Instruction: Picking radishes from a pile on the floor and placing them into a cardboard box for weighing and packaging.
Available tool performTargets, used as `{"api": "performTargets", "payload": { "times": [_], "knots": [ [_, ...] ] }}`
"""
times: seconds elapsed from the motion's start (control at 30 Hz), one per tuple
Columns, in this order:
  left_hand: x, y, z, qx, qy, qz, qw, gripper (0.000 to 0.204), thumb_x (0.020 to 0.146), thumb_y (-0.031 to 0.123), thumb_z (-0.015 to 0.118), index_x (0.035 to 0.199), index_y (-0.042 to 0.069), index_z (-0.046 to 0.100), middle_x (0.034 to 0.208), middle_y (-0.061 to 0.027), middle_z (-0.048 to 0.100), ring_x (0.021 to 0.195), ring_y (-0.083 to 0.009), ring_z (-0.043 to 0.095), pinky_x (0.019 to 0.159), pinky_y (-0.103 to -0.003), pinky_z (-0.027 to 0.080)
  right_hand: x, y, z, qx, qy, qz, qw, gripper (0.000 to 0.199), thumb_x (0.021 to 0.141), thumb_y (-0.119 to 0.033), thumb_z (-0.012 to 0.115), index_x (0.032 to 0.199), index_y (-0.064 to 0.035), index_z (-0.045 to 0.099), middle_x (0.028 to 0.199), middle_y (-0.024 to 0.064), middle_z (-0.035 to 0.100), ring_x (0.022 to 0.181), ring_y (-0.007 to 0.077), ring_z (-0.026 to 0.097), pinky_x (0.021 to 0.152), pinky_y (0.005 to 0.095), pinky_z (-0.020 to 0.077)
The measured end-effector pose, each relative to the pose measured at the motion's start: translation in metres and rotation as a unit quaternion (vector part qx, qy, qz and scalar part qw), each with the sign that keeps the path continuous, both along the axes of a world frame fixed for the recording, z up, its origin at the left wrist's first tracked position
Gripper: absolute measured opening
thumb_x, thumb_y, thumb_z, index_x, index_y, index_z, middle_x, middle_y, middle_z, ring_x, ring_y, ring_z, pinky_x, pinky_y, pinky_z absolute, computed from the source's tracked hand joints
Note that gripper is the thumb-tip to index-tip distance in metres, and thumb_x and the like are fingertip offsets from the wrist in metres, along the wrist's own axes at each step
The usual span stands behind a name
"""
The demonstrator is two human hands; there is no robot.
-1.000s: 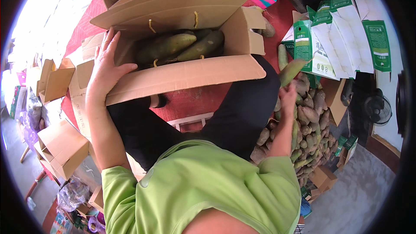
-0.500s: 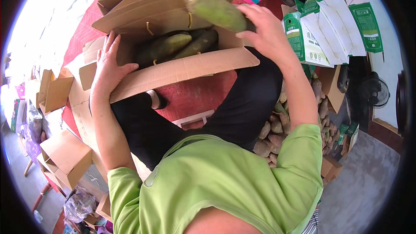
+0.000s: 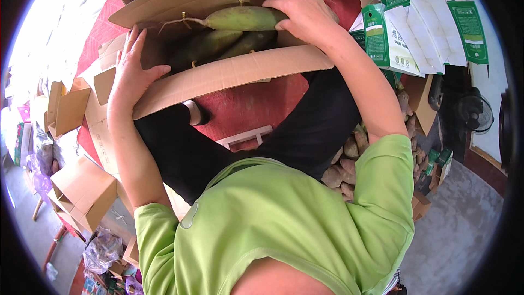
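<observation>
An open brown cardboard box (image 3: 240, 77) stands in front of me, tilted, with its flaps spread. Inside lie several long green radishes (image 3: 196, 46), partly in shadow. My right hand (image 3: 308, 16) grips the thick end of another green radish (image 3: 240, 19), held lengthwise across the box opening. Its thin root trails to the left. At the box's left end rests my left hand (image 3: 130, 74), fingers stretched out and thumb apart, against the cardboard edge. Yellow cord loops poke through the box's walls.
Reddish-brown root vegetables (image 3: 346, 169) are heaped beside my right leg. Green and white cartons (image 3: 415, 27) stand at the far right, near a black fan (image 3: 475, 110). Smaller open cardboard boxes (image 3: 84, 194) sit on the left. A red mat (image 3: 254, 104) lies beneath.
My right hand has lowered the radish from above the right end leftward over the box opening, turning its root end to the left. My left hand stays on the box.
</observation>
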State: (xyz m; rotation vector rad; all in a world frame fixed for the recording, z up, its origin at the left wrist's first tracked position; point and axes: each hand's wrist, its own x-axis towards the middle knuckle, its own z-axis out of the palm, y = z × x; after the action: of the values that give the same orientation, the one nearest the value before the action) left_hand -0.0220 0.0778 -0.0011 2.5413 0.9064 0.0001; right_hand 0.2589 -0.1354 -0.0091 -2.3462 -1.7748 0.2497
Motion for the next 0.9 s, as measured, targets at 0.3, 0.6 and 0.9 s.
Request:
{"api": "performTargets", "payload": {
  "times": [0.3,0.6,0.9],
  "knots": [
    [-0.005,0.006,-0.005,-0.024,-0.05,0.029,0.998,0.084,0.071,0.021,0.079,0.143,0.007,0.038,0.153,-0.0118,0.029,0.14,-0.0301,0.028,0.114,-0.043,0.028,0.022,-0.013,0.024,0.2,0.241,-0.158,0.936,0.04,0.082,-0.014,0.069,0.121,-0.007,0.061,0.097,0.0058,0.066,0.085,0.0126,0.061,0.077,0.0273,0.0506],
    [-0.002,0.008,0.003,0.01,-0.113,0.068,0.991,0.059,0.079,0.022,0.074,0.133,0.009,0.053,0.138,-0.0126,0.05,0.127,-0.027,0.048,0.106,-0.038,0.038,0.046,-0.034,0.004,0.237,0.29,-0.235,0.897,0.027,0.083,-0.005,0.064,0.11,0.0,0.065,0.086,0.0031,0.066,0.074,0.009,0.059,0.067,0.0243,0.0488],
    [-0.003,0.009,0.003,-0.043,-0.154,0.109,0.981,0.045,0.084,0.022,0.07,0.127,0.009,0.06,0.124,-0.0103,0.062,0.118,-0.0213,0.056,0.102,-0.035,0.04,0.049,-0.034,-0.002,0.257,0.311,-0.24,0.883,0.026,0.083,-0.006,0.064,0.109,-0.0003,0.066,0.084,0.0023,0.065,0.074,0.0082,0.058,0.068,0.0239,0.0478]
  ]
}}
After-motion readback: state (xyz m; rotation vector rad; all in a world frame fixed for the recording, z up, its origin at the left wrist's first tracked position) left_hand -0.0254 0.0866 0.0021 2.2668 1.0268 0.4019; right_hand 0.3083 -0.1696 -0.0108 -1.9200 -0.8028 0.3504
